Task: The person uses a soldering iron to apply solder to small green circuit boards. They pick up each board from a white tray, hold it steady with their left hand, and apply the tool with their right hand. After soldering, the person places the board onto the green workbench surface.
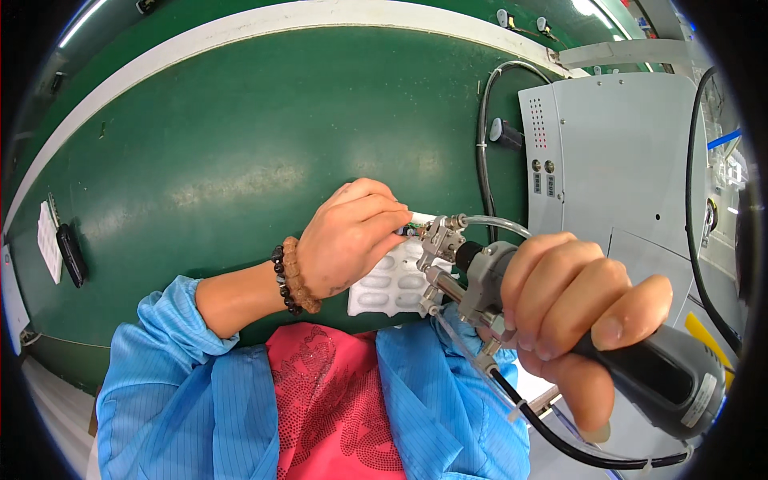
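My left hand [352, 232], a beaded bracelet at its wrist, reaches over the middle of the green bench. Its fingers are closed on a small white part with a circuit board [413, 230], mostly hidden by the fingers and the tool. Beneath lies a white moulded tray [384, 292] with rounded hollows. My right hand [576, 304] is wrapped round a black and grey power screwdriver [652, 372], held at a slant. Its metal head [440, 244], with a clear tube [496, 224] joined to it, is right beside the circuit board; whether they touch cannot be seen.
A large grey machine cabinet [616, 152] stands at the right, with a black cable [482, 136] looping beside it. A dark cylindrical piece [506, 134] is next to the cabinet. At the far left are a black case [72, 254] and a white paper pad [50, 244]. A white ledge [320, 18] borders the green bench.
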`<control>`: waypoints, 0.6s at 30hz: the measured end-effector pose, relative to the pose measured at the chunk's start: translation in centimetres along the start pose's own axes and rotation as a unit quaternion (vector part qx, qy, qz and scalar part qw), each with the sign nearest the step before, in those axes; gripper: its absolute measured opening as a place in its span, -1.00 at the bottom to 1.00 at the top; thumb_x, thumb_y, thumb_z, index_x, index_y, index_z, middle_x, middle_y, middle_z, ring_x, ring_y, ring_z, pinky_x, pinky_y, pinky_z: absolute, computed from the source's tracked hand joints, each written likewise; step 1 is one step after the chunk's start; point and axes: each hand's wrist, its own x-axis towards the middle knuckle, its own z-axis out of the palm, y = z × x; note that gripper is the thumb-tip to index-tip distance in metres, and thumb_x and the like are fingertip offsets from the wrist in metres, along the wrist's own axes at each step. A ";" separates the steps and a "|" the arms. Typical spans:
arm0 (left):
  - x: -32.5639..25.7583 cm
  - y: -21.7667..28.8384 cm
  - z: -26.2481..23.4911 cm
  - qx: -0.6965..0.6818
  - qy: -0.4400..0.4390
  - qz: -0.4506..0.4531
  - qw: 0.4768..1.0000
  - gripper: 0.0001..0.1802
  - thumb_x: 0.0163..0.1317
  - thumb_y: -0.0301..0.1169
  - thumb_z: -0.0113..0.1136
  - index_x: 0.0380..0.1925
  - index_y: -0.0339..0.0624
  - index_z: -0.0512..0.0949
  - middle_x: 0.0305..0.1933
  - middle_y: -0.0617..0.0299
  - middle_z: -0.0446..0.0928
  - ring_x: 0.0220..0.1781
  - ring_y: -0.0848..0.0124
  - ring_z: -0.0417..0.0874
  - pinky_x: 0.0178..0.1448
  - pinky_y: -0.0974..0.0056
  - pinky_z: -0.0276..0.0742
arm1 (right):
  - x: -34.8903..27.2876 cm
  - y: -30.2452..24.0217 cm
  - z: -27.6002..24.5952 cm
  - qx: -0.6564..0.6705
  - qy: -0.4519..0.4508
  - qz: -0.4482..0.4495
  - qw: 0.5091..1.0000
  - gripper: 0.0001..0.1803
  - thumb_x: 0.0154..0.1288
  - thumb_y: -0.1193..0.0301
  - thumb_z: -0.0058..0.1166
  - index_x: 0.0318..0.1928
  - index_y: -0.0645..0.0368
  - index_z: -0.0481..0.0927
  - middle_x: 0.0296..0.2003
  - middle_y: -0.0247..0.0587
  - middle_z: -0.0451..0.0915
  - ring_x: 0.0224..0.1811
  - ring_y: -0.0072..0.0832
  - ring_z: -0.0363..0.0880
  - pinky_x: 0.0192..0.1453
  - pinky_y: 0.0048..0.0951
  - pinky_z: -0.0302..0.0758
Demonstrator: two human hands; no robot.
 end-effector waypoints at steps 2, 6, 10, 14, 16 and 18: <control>0.1 0.0 -0.1 -0.003 -0.002 -0.001 1.000 -0.62 -0.10 -0.54 0.47 -0.19 -0.30 0.65 -0.14 0.09 0.66 -0.04 0.10 0.64 0.03 0.11 0.60 | 0.0 0.2 0.2 0.004 0.012 0.008 1.000 -0.39 0.20 -0.06 0.31 -0.08 0.07 0.30 -0.52 -0.42 0.49 -0.63 -0.61 0.49 -0.57 -0.60 0.41; 0.2 0.1 0.2 -0.003 -0.002 0.003 1.000 -0.62 -0.10 -0.54 0.46 -0.19 -0.30 0.65 -0.15 0.09 0.66 -0.05 0.11 0.64 0.02 0.13 0.61 | -1.4 0.9 0.3 0.024 0.044 -0.019 0.999 -0.39 0.20 -0.06 0.31 -0.07 0.07 0.29 -0.52 -0.44 0.48 -0.62 -0.62 0.49 -0.56 -0.59 0.41; 0.2 0.0 0.0 -0.020 -0.009 -0.004 1.000 -0.63 -0.08 -0.53 0.47 -0.19 -0.30 0.66 -0.15 0.10 0.66 -0.05 0.11 0.63 0.01 0.15 0.61 | -0.3 -1.0 -0.4 -0.015 0.035 -0.006 0.999 -0.40 0.20 -0.04 0.33 -0.06 0.09 0.33 -0.52 -0.46 0.49 -0.61 -0.65 0.48 -0.56 -0.62 0.41; 0.0 -0.1 -0.1 0.003 -0.002 -0.017 1.000 -0.64 -0.05 -0.49 0.48 -0.18 -0.28 0.67 -0.13 0.09 0.67 -0.04 0.11 0.64 0.02 0.14 0.61 | -1.9 -5.4 -0.9 0.029 0.066 -0.076 0.995 -0.47 0.21 0.10 0.38 -0.13 0.17 0.37 -0.54 -0.37 0.46 -0.63 -0.58 0.45 -0.57 -0.56 0.45; 0.1 0.1 -0.5 -0.007 -0.006 -0.022 1.000 -0.65 -0.03 -0.47 0.48 -0.17 -0.27 0.68 -0.12 0.08 0.67 -0.03 0.10 0.64 0.04 0.11 0.60 | -2.2 -6.4 -0.8 0.038 0.070 -0.091 0.993 -0.48 0.24 0.11 0.36 -0.13 0.21 0.37 -0.50 -0.31 0.42 -0.62 -0.49 0.41 -0.59 -0.45 0.40; 0.7 0.8 -1.3 -0.018 0.008 -0.035 0.999 -0.67 -0.01 -0.45 0.50 -0.19 -0.24 0.70 -0.11 0.09 0.68 -0.04 0.12 0.64 0.07 0.09 0.56 | -3.0 -7.1 -1.5 0.034 0.045 -0.085 0.995 -0.47 0.26 0.05 0.32 -0.10 0.18 0.37 -0.48 -0.31 0.42 -0.60 -0.50 0.42 -0.57 -0.45 0.43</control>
